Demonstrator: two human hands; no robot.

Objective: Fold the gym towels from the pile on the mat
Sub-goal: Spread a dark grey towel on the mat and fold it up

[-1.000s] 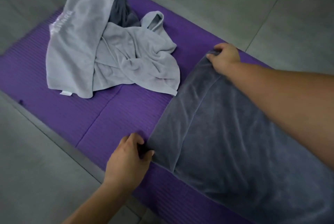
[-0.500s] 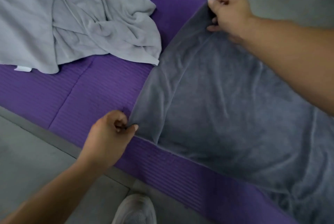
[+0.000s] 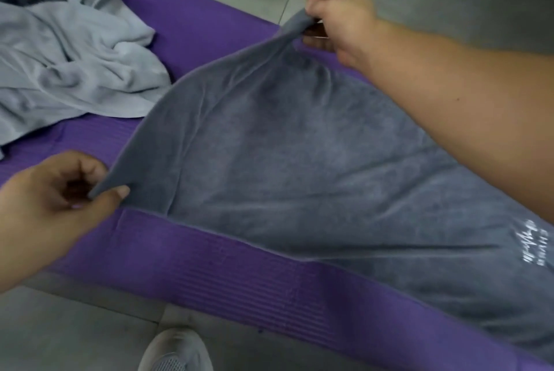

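Nearest, a pale shoe (image 3: 175, 352) is seen beside the purple mat (image 3: 239, 274). One corner of the dark grey towel (image 3: 299, 166) is pinched by the left hand (image 3: 57, 193), and the far corner is gripped by the right hand (image 3: 338, 17). That edge is held raised while the rest is spread on the mat, soft and faintly creased. Farther left, the light grey pile (image 3: 75, 71) is heaped crumpled on the mat.

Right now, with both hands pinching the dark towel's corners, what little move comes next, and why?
Probably carry both corners toward the logo end, folding the dark towel in half: the left hand and right hand each pinch a corner, lifted off the mat, the rest lying flat.
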